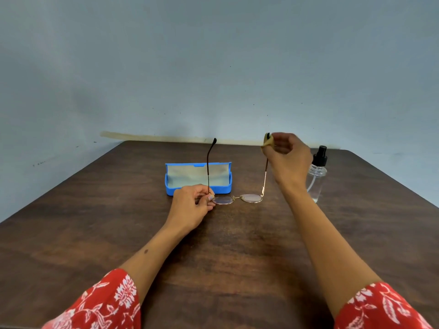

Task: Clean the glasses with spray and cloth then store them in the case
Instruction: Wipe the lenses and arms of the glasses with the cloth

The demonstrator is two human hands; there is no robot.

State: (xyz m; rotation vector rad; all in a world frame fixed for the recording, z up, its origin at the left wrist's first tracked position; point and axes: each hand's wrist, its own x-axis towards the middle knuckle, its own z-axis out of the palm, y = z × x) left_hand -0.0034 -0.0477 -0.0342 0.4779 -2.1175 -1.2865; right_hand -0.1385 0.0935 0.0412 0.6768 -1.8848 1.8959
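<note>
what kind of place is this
Probably a plain room at home, not a shop or lab: a dark wooden table against a bare, scuffed blue-grey wall, holding only a blue case and spray bottle.

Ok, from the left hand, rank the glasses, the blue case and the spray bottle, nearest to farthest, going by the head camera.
From the left hand:
1. Glasses: the fingers pinch the frame at the left lens, lenses down on the table.
2. Blue case: open, just behind the hand.
3. Spray bottle: far off to the right, beyond the right hand, which pinches a cloth on the other temple tip.
</note>
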